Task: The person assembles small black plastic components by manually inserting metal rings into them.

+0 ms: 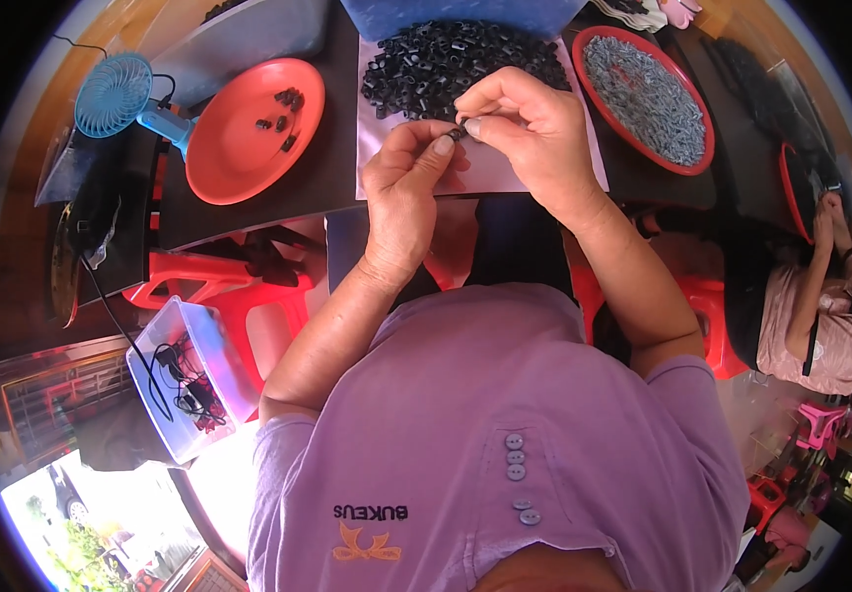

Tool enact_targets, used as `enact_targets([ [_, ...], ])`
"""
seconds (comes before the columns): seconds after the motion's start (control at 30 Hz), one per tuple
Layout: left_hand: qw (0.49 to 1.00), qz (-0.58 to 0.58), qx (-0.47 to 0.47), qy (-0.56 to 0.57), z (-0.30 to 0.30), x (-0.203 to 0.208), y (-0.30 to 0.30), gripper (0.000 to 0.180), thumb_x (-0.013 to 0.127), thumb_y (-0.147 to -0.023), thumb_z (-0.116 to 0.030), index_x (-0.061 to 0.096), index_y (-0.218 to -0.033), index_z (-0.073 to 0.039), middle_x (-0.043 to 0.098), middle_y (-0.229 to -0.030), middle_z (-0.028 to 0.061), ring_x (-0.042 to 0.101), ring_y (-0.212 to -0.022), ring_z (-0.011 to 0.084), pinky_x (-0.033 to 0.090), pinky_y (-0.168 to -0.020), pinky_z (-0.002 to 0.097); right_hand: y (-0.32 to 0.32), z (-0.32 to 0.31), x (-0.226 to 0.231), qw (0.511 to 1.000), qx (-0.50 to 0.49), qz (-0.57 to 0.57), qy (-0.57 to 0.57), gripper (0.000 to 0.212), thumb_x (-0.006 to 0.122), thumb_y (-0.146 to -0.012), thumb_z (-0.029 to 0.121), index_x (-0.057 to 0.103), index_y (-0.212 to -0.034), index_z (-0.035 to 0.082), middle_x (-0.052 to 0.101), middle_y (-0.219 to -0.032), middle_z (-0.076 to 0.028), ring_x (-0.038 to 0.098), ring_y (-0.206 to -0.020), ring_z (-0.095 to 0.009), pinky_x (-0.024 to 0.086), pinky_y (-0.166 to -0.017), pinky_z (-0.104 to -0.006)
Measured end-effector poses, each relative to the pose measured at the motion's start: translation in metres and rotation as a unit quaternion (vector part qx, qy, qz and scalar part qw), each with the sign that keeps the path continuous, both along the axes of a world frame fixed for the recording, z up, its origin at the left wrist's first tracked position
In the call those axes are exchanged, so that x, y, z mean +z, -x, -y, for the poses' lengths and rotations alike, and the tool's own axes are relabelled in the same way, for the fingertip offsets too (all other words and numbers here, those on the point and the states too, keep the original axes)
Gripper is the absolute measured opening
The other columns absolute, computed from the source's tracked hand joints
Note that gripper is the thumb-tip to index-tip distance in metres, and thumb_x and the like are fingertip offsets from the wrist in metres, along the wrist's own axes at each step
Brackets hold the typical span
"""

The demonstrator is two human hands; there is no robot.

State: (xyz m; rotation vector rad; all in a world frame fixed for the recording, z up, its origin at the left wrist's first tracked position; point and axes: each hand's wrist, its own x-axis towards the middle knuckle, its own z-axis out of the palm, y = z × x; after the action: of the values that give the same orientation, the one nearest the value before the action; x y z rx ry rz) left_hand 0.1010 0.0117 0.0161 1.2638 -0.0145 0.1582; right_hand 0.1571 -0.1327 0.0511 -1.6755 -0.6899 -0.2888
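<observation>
Black part (pixel 459 131), held above the pale pink sheet (pixel 495 178), between the fingertips of both my hands. Left hand (pixel 404 183): thumb and forefinger are pinched closed on the part, over the near half of the sheet. Right hand (pixel 539 128): thumb and forefinger close on it from the other side, the remaining fingers loosely curled; whether they also grip a second small piece I cannot tell. Towards the sheet's far edge lies a heap of black pieces (pixel 426 69). On the desk (pixel 248 212), left of the sheet, an orange-red bowl (pixel 219 158) holds a few dark pieces (pixel 281 124); right of the sheet, a red bowl (pixel 585 49) holds many grey, screw-like pieces (pixel 643 99). For good handling, I judge that my left pinch should act as the steady clamp while the right fingertips do the fine work, pressing squarely and lightly. A part this small could slip or twist; working low over the sheet lets a dropped piece land there.
</observation>
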Motion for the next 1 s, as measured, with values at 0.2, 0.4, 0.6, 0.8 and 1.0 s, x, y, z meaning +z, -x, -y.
enact_targets([
  [0.2, 1.0, -0.011, 0.009, -0.028, 0.0, 0.001, 0.0, 0.017, 0.055, -0.1, -0.008, 0.062, -0.109, 0.005, 0.066, -0.092, 0.0094, 0.065, -0.082, 0.0148, 0.053, -0.071, 0.0266, 0.002, -0.001, -0.001, 0.999, -0.015, 0.016, 0.028, 0.014, 0.066, -0.076, -0.01, 0.065, -0.086, 0.0, 0.071, -0.077, -0.005, 0.067, -0.07, -0.008, 0.052, -0.062, -0.0227],
  [0.4, 0.999, -0.006, 0.032, -0.012, 0.005, 0.0, 0.0, 0.012, 0.058, -0.098, -0.007, 0.062, -0.106, 0.001, 0.066, -0.085, 0.0048, 0.06, -0.074, 0.0087, 0.05, -0.066, 0.0227, 0.001, -0.003, -0.001, 1.0, 0.003, -0.01, 0.004, 0.014, 0.066, -0.076, -0.01, 0.066, -0.086, 0.001, 0.07, -0.075, -0.006, 0.066, -0.069, -0.009, 0.051, -0.061, -0.0225],
  [0.6, 0.998, -0.005, 0.061, -0.002, 0.01, -0.002, -0.001, 0.009, 0.058, -0.098, -0.006, 0.062, -0.102, 0.001, 0.065, -0.081, 0.0038, 0.057, -0.07, 0.0074, 0.047, -0.061, 0.0223, 0.001, -0.006, -0.006, 0.998, -0.03, 0.043, 0.04, 0.017, 0.061, -0.076, -0.011, 0.066, -0.086, 0.002, 0.069, -0.074, -0.007, 0.066, -0.065, -0.012, 0.051, -0.058, -0.0243],
  [0.8, 0.99, 0.013, 0.097, -0.106, 0.015, 0.0, 0.0, 0.01, 0.058, -0.097, -0.005, 0.064, -0.102, 0.001, 0.066, -0.079, 0.0028, 0.056, -0.069, 0.0055, 0.045, -0.06, 0.0203, 0.006, -0.007, -0.002, 0.988, -0.05, 0.128, 0.074, 0.018, 0.058, -0.075, -0.013, 0.065, -0.083, 0.002, 0.068, -0.072, -0.009, 0.066, -0.059, -0.018, 0.049, -0.052, -0.0285],
  [1.0, 0.991, 0.0, 0.098, -0.086, 0.017, 0.003, -0.002, 0.008, 0.058, -0.095, -0.004, 0.062, -0.096, 0.002, 0.062, -0.076, 0.0038, 0.055, -0.066, 0.0085, 0.046, -0.056, 0.024, 0.003, -0.007, -0.003, 0.987, -0.04, 0.134, 0.075, 0.019, 0.057, -0.073, -0.013, 0.064, -0.082, 0.002, 0.066, -0.071, -0.01, 0.065, -0.059, -0.02, 0.048, -0.052, -0.0301],
])
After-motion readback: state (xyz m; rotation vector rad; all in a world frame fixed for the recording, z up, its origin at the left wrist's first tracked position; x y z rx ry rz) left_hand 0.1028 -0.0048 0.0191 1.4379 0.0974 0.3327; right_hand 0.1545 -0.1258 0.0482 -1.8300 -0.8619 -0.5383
